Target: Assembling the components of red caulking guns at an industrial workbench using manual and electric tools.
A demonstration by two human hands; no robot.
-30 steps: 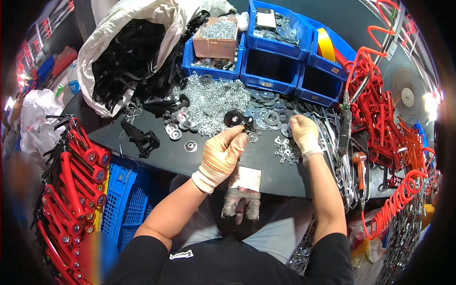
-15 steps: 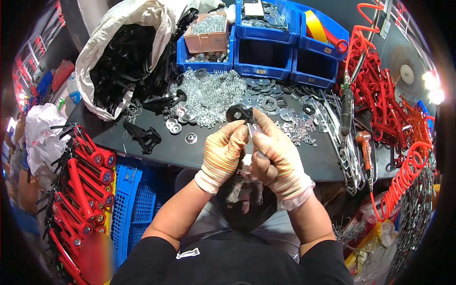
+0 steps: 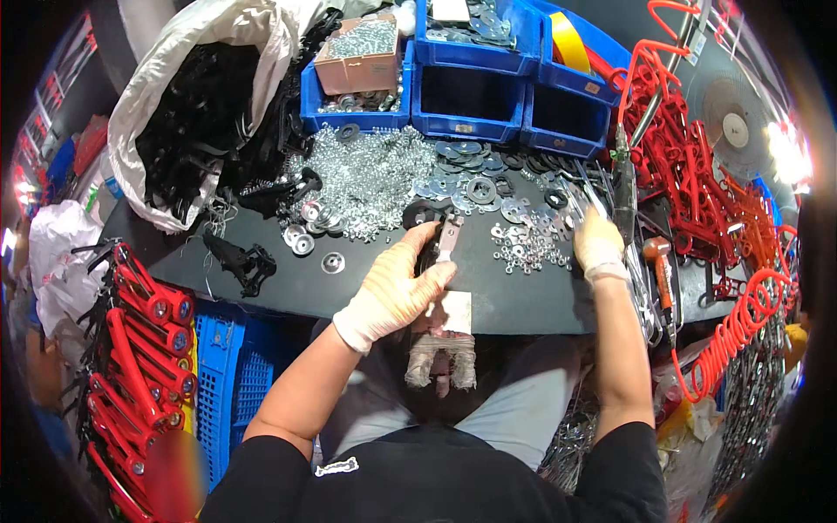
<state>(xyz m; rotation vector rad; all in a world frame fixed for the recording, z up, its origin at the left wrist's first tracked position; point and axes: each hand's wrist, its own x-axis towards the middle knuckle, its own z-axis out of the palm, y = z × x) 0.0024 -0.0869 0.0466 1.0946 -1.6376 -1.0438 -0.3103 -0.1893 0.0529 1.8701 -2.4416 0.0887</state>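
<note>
My left hand (image 3: 397, 292), in a light glove, grips a black metal part with a silvery flat piece (image 3: 443, 240) at the front middle of the dark table (image 3: 523, 301). Below it a wrapped clamp-like fixture (image 3: 440, 357) sticks out from the table's edge. My right hand (image 3: 599, 244), also gloved, reaches to the right and rests on a black air tool (image 3: 624, 187) beside a small heap of nuts (image 3: 527, 248). Whether its fingers close round the tool I cannot see.
A pile of silvery washers and screws (image 3: 375, 179) covers the table's middle. Blue bins (image 3: 471, 91) stand behind it, a white sack of black parts (image 3: 205, 113) at the back left. Red frames (image 3: 144, 340) hang left, more red frames and a coiled hose (image 3: 715, 227) right.
My right hand has left the part held at the middle and moved right to the air tool. My left hand stays at the part over the fixture.
</note>
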